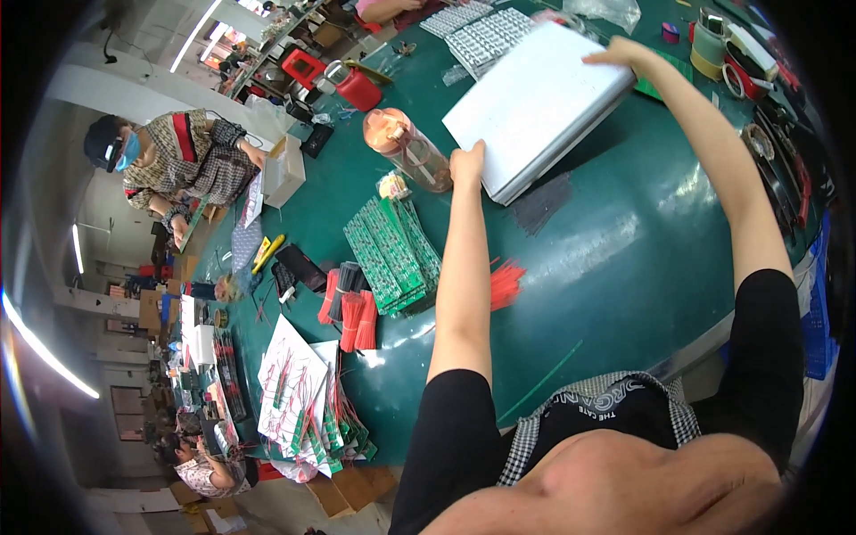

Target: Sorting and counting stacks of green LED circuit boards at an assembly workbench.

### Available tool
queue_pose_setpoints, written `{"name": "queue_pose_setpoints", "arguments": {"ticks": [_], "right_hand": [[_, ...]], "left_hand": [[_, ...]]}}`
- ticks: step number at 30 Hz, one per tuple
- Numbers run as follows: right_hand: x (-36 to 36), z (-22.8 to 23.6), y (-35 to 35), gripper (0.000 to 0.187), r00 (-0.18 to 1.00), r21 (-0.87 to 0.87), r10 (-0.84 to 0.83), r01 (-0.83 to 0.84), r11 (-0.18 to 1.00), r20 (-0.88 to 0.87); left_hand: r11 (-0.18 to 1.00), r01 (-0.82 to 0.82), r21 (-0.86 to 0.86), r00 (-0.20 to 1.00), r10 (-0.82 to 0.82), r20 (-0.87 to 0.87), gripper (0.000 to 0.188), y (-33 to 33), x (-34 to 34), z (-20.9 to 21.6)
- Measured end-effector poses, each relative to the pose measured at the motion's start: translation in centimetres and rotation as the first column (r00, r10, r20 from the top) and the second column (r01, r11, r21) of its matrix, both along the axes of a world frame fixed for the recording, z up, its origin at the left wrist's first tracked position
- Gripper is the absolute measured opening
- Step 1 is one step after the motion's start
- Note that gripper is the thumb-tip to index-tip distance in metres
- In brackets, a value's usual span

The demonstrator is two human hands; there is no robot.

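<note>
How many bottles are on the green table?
3: a clear, orange-lidded bottle beside the left hand; a red, silver-lidded bottle beyond it; a grey-green, silver-lidded bottle at the upper right. Others may be hidden.

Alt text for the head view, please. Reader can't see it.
A person's left hand and right hand hold a thick white slab by its edges at a green worktable. Left of the left forearm are a pink-lidded bottle, green circuit boards and red wire bundles; another person is farther left.
</note>
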State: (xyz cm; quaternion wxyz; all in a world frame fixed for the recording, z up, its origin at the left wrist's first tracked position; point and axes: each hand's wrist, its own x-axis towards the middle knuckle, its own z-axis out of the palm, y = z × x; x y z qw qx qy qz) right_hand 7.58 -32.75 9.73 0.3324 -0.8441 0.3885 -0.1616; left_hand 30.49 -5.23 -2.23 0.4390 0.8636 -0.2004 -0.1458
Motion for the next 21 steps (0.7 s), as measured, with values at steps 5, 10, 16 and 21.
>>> {"name": "queue_pose_setpoints", "arguments": {"ticks": [5,10,16,21], "right_hand": [[-5.0,-3.9,-1.9,0.067,0.996,0.51,-0.089,0.066,0.858,0.02],[-5.4,-4.2,-0.6,0.068,0.993,0.55,-0.116,0.09,0.83,0.014],[-9.3,-4.7,1.7,0.072,0.977,0.396,-0.207,0.174,0.902,0.043],[-14.9,-3.9,6.4,0.067,0.95,0.371,-0.296,0.24,0.897,0.1]], "left_hand": [[0.967,0.078,-0.242,0.924,-0.161,-0.347,0.051,-2.2,-2.3,1.2],[0.938,-0.002,-0.346,0.766,-0.221,-0.604,0.062,-0.9,-2.8,2.8],[0.956,0.137,-0.259,0.91,-0.225,-0.349,0.067,0.5,-5.5,4.4],[0.845,0.199,-0.496,0.904,-0.354,-0.241,0.051,2.9,-9.5,6.7]]}}
